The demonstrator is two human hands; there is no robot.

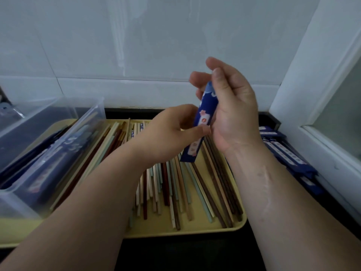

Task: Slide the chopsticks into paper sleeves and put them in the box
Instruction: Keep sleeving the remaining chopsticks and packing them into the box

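1. at your far left a clear plastic box (82, 122) sits partly on the tray, and filled blue sleeves (45, 173) lie inside it, lengthwise.
2. the yellow tray (156, 231) rests on the dark counter (185, 257), in front of the white tiled wall (136, 45).
3. loose chopsticks (172, 184) in cream, pale green, brown and dark red lie across the tray, running away from you, under both forearms.
4. your left hand (166, 133) hovers above the tray, and its thumb and fingers (197, 131) pinch the middle of the paper sleeve.
5. the blue paper sleeve (203, 118) is held in the air between both hands, nearly upright, its lower end tilted toward you over the loose chopsticks; you cannot tell from here whether chopsticks are inside it.
6. your right hand (230, 112) is palm toward you, its fingers (197, 77) curled round the sleeve's upper end, with the thumb lying along it.
7. further right a pile of blue sleeves (291, 157) lies on the counter beside the tray, against the white window frame (312, 94).
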